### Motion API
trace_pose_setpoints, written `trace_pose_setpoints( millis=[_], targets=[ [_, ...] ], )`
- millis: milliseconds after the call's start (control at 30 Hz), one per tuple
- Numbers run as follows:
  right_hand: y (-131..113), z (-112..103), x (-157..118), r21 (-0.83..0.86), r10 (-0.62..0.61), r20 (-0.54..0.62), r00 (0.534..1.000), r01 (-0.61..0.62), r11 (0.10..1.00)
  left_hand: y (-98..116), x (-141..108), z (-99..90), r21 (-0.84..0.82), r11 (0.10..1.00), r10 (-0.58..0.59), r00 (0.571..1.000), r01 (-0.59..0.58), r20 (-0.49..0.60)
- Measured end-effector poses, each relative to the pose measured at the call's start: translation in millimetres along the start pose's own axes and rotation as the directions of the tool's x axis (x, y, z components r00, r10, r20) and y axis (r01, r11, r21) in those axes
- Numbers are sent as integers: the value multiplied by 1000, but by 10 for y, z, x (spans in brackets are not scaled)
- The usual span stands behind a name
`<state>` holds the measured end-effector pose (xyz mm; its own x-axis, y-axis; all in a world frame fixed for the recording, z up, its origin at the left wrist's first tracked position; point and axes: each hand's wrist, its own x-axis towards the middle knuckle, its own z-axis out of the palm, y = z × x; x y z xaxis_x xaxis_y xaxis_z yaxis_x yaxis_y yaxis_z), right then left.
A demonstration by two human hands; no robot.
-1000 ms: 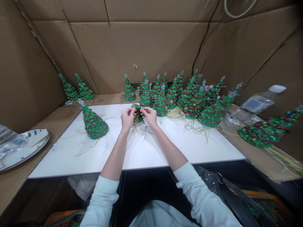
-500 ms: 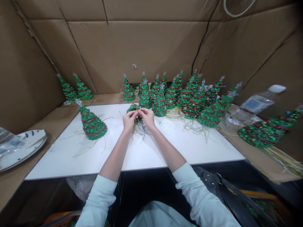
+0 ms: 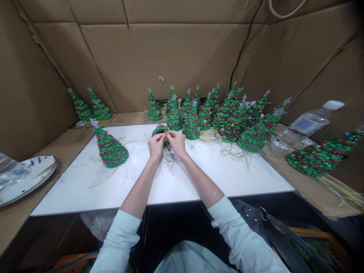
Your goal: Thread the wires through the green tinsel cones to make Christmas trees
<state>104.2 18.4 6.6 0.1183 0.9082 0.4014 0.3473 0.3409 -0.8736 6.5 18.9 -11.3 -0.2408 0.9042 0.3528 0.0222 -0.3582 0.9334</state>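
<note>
My left hand (image 3: 156,145) and my right hand (image 3: 176,141) meet at the middle of the white board (image 3: 93,193), fingertips pinched close together on thin yellow strands (image 3: 165,132). Behind and between them is a green beaded tree (image 3: 159,129), partly hidden by my fingers; it seems to be lying down with its base toward me. Dark wires spread from it onto the board below my hands. To the left, a green tree with red garland (image 3: 112,148) stands slightly tilted, with loose strands around its base.
Several finished-looking trees (image 3: 192,123) crowd the back and right of the board. At far right are a clear plastic bottle (image 3: 308,123) and another tree (image 3: 324,155). A plate (image 3: 42,172) lies at left, two trees (image 3: 99,107) at back left. Cardboard walls (image 3: 182,57) surround everything.
My hands have barely moved; the fingertips have shifted slightly at the yellow strands. The trees stay where they were.
</note>
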Motion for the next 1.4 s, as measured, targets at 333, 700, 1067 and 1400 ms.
trace_pose_setpoints(
  millis=[333, 700, 1067, 1400],
  targets=[
    [-147, 3, -104, -181, -55, 54, 997, 64, 982, 133, -95, 29, 197, 978, 87, 991, -66, -99],
    [-118, -50, -67, -145, -10, -17, 1000, 7, 989, 49, 38, 8, -114, 987, -131, 982, 116, -136],
    [37, -306, -62, -210, -162, 601, 782, 351, 913, 59, 127, -81, -293, 940, -193, 981, 177, -27],
    [-26, -237, -145, -22, -196, 601, 775, 261, 965, 56, 148, -109, -363, 914, -209, 977, 182, -38]
  ],
)
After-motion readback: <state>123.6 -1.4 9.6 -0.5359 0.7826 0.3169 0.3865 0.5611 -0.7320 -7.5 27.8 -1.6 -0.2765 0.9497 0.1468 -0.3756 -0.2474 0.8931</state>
